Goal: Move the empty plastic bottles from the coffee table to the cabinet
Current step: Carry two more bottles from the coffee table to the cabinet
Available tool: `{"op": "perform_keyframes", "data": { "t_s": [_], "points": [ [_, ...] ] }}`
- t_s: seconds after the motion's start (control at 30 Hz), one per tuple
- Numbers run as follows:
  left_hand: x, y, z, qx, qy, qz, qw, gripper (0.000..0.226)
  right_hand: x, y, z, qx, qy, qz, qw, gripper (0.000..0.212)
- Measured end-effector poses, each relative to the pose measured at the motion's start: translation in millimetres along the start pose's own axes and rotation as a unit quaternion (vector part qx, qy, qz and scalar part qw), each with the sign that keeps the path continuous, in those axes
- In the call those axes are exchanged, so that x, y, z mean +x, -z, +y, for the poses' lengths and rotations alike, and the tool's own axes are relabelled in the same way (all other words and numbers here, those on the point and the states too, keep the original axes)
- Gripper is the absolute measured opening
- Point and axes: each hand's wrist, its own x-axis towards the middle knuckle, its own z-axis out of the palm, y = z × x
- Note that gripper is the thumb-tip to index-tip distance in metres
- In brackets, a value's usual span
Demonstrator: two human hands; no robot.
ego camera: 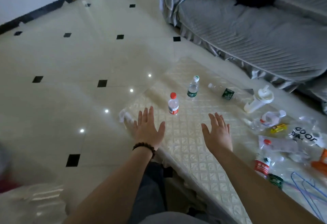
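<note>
On the coffee table (191,145) a red-capped clear bottle (173,103) stands upright. Behind it stands a green-labelled bottle (193,87) with a white-and-green cap. A third bottle with a dark green label (223,92) lies on its side to the right. My left hand (148,127), with a bead bracelet at the wrist, hovers open at the table's left edge, just short of the red-capped bottle. My right hand (218,133) is open too, fingers spread, above the table and holding nothing. A crumpled clear bottle (126,116) lies at the table's left corner beside my left hand.
A white lidded tumbler (258,99) lies at the right. More crushed bottles, wrappers and a printed plastic bag (304,135) clutter the table's right side, with blue wire hangers (307,186). A grey sofa (256,34) runs behind. Glossy tiled floor (70,64) spreads left.
</note>
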Motion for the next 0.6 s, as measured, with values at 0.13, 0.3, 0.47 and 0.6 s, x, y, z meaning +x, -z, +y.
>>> {"op": "perform_keyframes", "data": {
  "t_s": [0.13,0.3,0.47,0.6],
  "points": [
    [91.4,8.1,-18.1,-0.007,-0.068,-0.041,0.997,0.071,48.4,-22.4,-34.0,0.013,-0.071,0.022,0.997,0.056],
    [176.7,8.9,-29.1,-0.019,-0.146,-0.103,0.984,0.079,88.3,-38.8,-66.3,0.024,-0.148,0.038,0.988,0.056],
    [228.3,-19.6,-29.4,-0.066,-0.155,-0.203,0.965,0.091,119.5,-53.0,-72.7,0.029,-0.197,0.055,0.978,0.056],
    [252.9,-57.9,-23.9,-0.115,-0.112,-0.285,0.945,0.099,145.3,-69.3,-66.3,0.038,-0.219,0.056,0.973,0.057]
  ]
}}
